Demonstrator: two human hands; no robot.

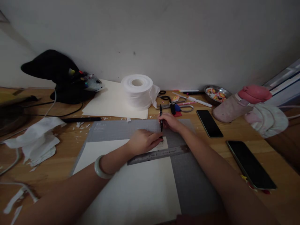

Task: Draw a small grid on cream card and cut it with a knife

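My right hand (170,122) is closed around a black pen (161,116), held nearly upright with its tip down by my left fingertips. My left hand (142,141) lies on a sheet of white paper (145,190), fingers stretched toward the pen tip; what is under the fingertips is hidden. Thin dark lines form small boxes near the sheet's upper right corner, beside those fingertips. A metal ruler (161,153) lies slantwise across the sheet just below my left hand. Beneath the paper is a grey cutting mat (187,178).
Behind the mat stand a white tissue roll (137,92) and more paper (107,100). Scissors (187,108), pens and a metal bowl (217,93) lie at the back right. Two phones (209,123) and a pink bottle (234,106) are rightward; crumpled tissue (39,140) and paper scraps are left.
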